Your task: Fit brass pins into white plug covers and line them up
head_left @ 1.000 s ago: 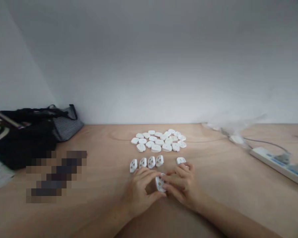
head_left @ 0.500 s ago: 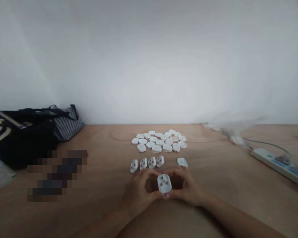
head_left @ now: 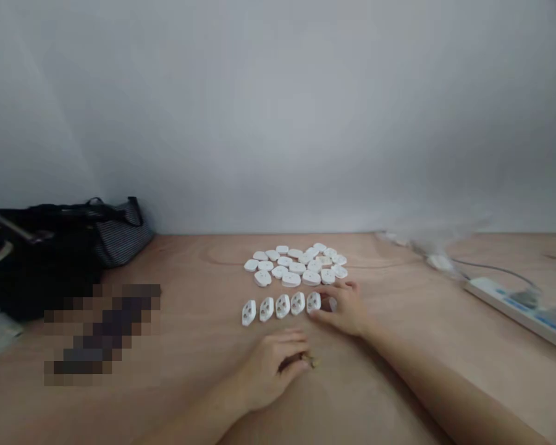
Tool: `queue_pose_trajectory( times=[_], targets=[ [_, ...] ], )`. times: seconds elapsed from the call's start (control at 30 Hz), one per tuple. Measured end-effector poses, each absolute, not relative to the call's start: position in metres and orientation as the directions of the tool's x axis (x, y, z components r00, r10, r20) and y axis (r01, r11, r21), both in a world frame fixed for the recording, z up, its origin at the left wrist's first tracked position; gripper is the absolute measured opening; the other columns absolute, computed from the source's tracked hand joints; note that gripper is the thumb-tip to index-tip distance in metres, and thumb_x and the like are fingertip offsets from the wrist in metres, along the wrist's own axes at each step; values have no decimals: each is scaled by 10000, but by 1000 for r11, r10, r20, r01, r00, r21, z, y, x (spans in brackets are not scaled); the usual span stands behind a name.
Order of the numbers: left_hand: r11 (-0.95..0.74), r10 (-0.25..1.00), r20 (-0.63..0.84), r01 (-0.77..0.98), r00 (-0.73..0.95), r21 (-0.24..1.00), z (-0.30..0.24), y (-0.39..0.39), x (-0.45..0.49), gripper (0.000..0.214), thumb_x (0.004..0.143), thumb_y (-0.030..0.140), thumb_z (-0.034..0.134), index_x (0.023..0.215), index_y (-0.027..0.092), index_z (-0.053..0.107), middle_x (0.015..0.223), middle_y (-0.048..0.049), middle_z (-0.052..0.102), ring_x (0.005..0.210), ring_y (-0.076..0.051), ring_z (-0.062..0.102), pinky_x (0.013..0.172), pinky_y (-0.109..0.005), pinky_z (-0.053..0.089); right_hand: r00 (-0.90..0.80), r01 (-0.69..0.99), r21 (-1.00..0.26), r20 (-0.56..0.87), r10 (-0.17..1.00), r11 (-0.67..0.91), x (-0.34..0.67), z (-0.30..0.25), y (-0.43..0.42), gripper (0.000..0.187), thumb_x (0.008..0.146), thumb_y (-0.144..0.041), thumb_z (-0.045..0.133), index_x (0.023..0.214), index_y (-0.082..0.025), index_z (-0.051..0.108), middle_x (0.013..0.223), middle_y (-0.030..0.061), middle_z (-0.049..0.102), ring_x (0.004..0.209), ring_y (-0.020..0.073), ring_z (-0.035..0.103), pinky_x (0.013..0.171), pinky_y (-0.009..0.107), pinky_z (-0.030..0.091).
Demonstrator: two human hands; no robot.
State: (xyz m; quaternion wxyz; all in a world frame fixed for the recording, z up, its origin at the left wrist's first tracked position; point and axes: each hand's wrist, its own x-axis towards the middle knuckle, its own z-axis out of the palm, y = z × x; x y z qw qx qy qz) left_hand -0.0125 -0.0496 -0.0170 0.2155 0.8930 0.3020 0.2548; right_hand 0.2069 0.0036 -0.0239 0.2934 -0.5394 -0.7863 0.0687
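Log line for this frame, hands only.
left hand: small brass piece at fingertips | right hand: touching white plug housing

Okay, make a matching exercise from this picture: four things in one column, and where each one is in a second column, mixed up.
Things:
1. Right hand
2. Left hand
3. Heap of white three-hole plug casings
4. Power strip

Places:
A. Far right of the wooden table
B. At the last casing in the row
C. Toward the table's back edge, middle
D. Nearest the viewer, with small brass pieces at its fingertips

Pairs: 1-B, 2-D, 3-C, 4-A
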Motion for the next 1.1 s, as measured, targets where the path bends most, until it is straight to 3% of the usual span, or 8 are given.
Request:
queue_pose_trajectory(
  times=[0.2, 0.3, 0.4, 0.53, 0.67, 0.87, 1.1],
  targets=[
    [-706, 679, 357, 436, 641, 558, -18, -48, -11, 224, 821, 216, 608, 1031, 214, 688, 1049, -61, 709, 1070, -232, 611, 925, -366, 486, -249, 854, -351, 370, 895, 383, 219, -26, 1, 542, 707, -578, 627, 1147, -265, 592, 1101, 74, 632, 1048, 286, 502, 917, 485, 264],
    [-715, 670, 366, 426, 647, 555, -21, -47, -11, 181, 836, 213, 584, 959, 224, 716, 1028, -59, 716, 1025, -222, 636, 905, -359, 499, -247, 896, -284, 323, 914, 343, 239, -26, -3, 543, 738, -546, 606, 1201, -265, 565, 1211, 105, 563, 1085, 303, 469, 911, 498, 266],
    [-713, 670, 379, 411, 639, 568, -24, -44, -11, 154, 823, 203, 601, 906, 221, 729, 980, -54, 728, 993, -217, 650, 894, -350, 504, -269, 907, -257, 254, 929, 333, 254, -26, -8, 462, 766, -508, 584, 1177, -298, 584, 1193, 98, 564, 1069, 303, 473, 881, 501, 281],
    [-698, 680, 380, 397, 627, 596, -26, -43, -13, 138, 810, 178, 614, 876, 208, 731, 923, -46, 738, 970, -209, 657, 890, -331, 501, -286, 895, -283, 230, 930, 345, 252, -25, -20, 406, 764, -493, 597, 1117, -296, 613, 1137, 91, 584, 1042, 293, 484, 862, 477, 291],
    [-656, 727, 335, 462, 599, 597, -27, -42, -17, 176, 774, 186, 663, 941, 201, 716, 997, -55, 719, 964, -215, 652, 868, -324, 503, -358, 835, -353, 234, 904, 422, 229, -22, -36, 394, 735, -516, 631, 1053, -283, 625, 1017, 67, 625, 984, 271, 503, 850, 442, 294],
    [-648, 731, 339, 447, 592, 616, -28, -41, -20, 136, 817, 151, 588, 818, 191, 718, 929, -43, 717, 907, -190, 654, 829, -287, 499, -459, 755, -420, 210, 863, 504, 214, -18, -49, 592, 692, -566, 656, 1200, -283, 543, 1072, 68, 607, 979, 268, 497, 846, 416, 292],
    [-582, 805, 330, 548, 493, 600, -22, -44, -19, 148, 883, 219, 495, 837, 186, 632, 795, -10, 677, 745, -155, 626, 694, -239, 473, -430, 729, -475, 242, 870, 493, 214, -20, -48, 415, 656, -532, 703, 980, -284, 630, 964, 26, 633, 934, 254, 507, 844, 415, 275]
  ],
)
